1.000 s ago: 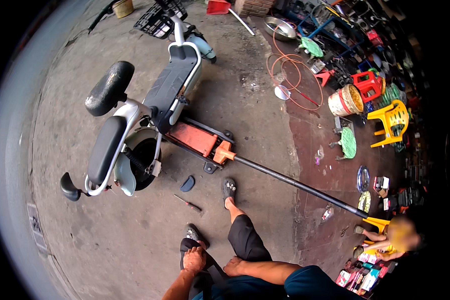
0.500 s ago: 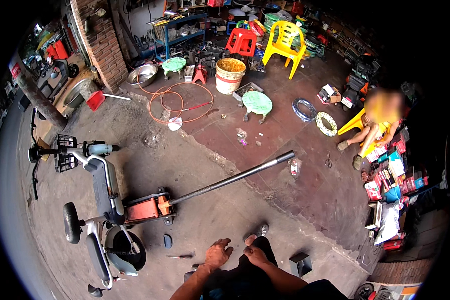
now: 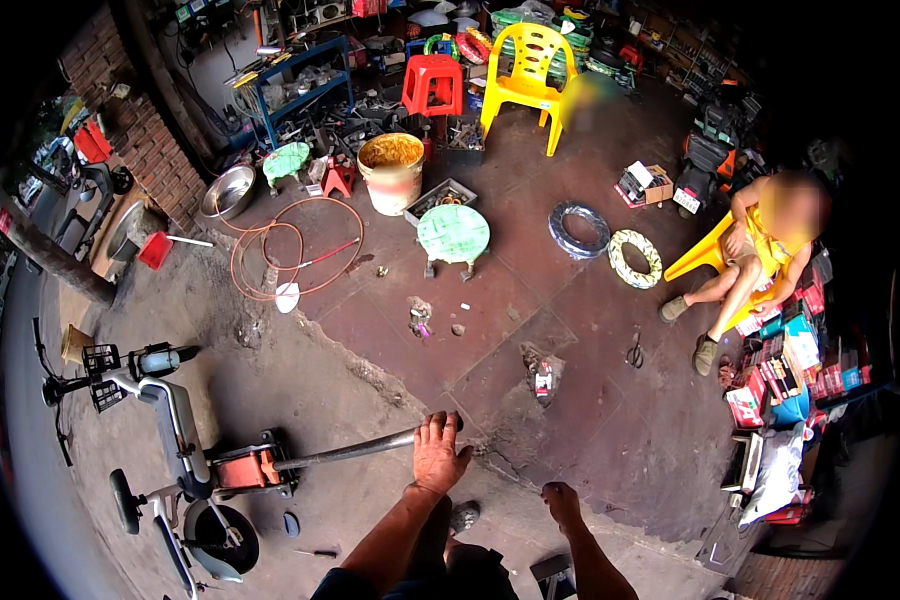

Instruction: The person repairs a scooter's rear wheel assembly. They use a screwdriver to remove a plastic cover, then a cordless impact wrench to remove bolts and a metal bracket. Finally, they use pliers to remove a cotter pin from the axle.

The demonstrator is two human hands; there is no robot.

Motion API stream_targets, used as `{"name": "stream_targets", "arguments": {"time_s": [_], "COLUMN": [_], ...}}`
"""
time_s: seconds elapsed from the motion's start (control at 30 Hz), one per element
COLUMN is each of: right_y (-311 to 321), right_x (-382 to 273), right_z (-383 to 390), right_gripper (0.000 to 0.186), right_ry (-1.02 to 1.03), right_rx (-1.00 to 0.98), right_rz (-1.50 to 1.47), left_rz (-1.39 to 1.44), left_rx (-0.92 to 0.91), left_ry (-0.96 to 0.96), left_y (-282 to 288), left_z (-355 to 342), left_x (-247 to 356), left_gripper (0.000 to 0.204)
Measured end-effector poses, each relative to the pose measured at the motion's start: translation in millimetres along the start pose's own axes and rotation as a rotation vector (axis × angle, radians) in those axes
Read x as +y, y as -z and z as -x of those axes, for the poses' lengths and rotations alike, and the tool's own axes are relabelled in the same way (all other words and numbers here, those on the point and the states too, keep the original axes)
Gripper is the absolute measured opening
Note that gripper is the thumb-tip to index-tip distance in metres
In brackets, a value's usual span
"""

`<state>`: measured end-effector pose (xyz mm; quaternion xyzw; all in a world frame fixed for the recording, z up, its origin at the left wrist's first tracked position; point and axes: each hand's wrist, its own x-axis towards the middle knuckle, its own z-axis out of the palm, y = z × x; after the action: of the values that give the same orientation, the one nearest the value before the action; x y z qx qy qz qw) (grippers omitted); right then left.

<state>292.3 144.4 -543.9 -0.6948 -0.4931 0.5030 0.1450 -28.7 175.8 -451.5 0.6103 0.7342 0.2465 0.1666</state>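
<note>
My left hand (image 3: 438,458) is on the end of a floor jack's long metal handle (image 3: 355,454), its fingers over the bar. That handle slopes down to the orange floor jack (image 3: 245,471), whose far end lies under a grey electric scooter (image 3: 178,432). The scooter leans on the concrete at the left. My right hand (image 3: 562,505) hangs apart from everything over the floor, its fingers curled into a fist. Whatever may be inside that fist is hidden.
A screwdriver (image 3: 317,553) lies near the scooter. Ahead are a green stool (image 3: 453,236), a bucket (image 3: 390,180), a coiled red hose (image 3: 300,252) and two tyres (image 3: 578,232). A person (image 3: 760,240) sits at the right beside stacked boxes (image 3: 770,370). A dark box (image 3: 553,577) stands near my feet.
My left hand has risen from near my knee onto the jack handle, which has swung lower and nearer. My right hand has left my leg and moved forward right. The view has shifted.
</note>
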Motion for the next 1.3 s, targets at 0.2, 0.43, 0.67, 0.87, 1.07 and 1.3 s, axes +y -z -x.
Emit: {"name": "stream_targets", "arguments": {"time_s": [0.2, 0.43, 0.67, 0.87, 1.07, 1.3], "right_y": [77.8, 184.1, 296.7, 440.9, 405.8, 275.9], "right_x": [-120.6, -33.5, 18.5, -14.9, -359.8, -507.1], "right_z": [-124.8, -156.3, -187.3, -480.6, -666.2, -738.7], "right_gripper": [0.030, 0.027, 0.021, 0.011, 0.029, 0.024], "right_ry": [0.184, -0.440, -0.857, -0.209, 0.318, 0.464], "right_rx": [-0.096, 0.063, -0.325, -0.435, 0.095, -0.303], "right_rz": [-0.072, -0.176, -0.039, 0.246, 0.618, 0.171], "left_rz": [0.001, 0.051, -0.005, 0.097, 0.183, 0.319], "left_rx": [-0.062, -0.305, -0.347, -0.271, -0.224, -0.280], "left_ry": [-0.019, -0.140, 0.251, 1.006, 1.308, 1.457], "left_y": [-22.7, -39.6, -71.1, -113.5, -129.9, -165.0], "left_z": [-44.2, -117.5, -195.7, -257.2, -262.7, -331.5], "left_x": [21.5, 83.1, 111.1, 106.5, 131.9, 82.6], "left_gripper": [0.058, 0.041, 0.037, 0.043, 0.048, 0.042]}}
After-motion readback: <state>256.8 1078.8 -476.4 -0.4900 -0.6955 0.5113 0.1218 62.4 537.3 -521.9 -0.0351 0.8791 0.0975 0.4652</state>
